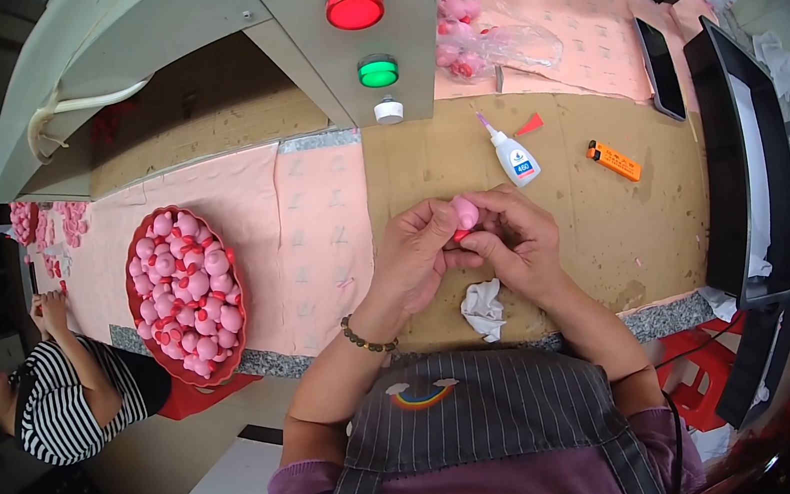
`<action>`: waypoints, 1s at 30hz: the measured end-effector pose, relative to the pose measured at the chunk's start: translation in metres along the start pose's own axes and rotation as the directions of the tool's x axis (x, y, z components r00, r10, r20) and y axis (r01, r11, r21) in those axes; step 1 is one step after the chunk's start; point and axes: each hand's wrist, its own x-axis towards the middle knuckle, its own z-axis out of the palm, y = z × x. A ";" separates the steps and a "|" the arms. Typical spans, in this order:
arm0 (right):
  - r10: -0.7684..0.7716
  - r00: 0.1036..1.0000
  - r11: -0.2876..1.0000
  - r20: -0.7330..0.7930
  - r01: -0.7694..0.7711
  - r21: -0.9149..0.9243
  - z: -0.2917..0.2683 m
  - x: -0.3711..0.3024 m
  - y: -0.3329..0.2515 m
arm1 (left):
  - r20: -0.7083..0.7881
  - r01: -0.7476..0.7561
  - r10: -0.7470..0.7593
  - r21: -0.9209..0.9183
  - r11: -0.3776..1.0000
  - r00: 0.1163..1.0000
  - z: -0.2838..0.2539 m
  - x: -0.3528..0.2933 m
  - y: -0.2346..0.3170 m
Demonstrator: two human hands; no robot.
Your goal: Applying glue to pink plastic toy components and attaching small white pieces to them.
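Observation:
Between my two hands, above the brown cardboard, is a small pink toy figure (pixel 466 212) with a red part at its lower side. The fingers of my left hand (pixel 416 249) press on it from the left. My right hand (pixel 519 242) closes on it from the right, thumb against the red part. Fingers hide much of the figure. Just beyond my hands lies a glue bottle (pixel 516 159) with a purple tip, beside a small red cap (pixel 529 124). A crumpled white tissue (pixel 483 310) rests on the near side, below my hands.
A red scalloped basket (pixel 134 302) heaped with pink-and-red figures stands left. An orange lighter (pixel 613 161), a phone (pixel 661 68) and a black tray (pixel 723 171) lie right. A grey machine (pixel 292 19) with red and green lights fills the back. Another person (pixel 61 385) sits at far left.

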 end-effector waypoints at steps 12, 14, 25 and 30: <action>0.103 0.995 0.990 -0.005 -0.102 0.102 0.002 -0.003 -0.002 | 0.027 0.133 -0.133 0.005 0.991 0.991 -0.003 -0.001 0.006; 0.103 0.995 0.989 -0.013 -0.101 0.108 0.000 -0.003 -0.001 | 0.043 0.084 -0.083 -0.023 0.996 0.996 -0.001 -0.001 0.008; -0.022 0.994 0.998 -0.104 0.016 -0.060 -0.002 -0.005 0.007 | 0.110 -0.201 0.172 0.359 0.911 0.979 0.011 -0.007 0.005; -0.015 0.997 1.000 -0.080 0.014 -0.010 0.000 -0.006 0.006 | 0.128 -0.253 0.219 0.409 0.877 0.967 0.010 -0.007 0.000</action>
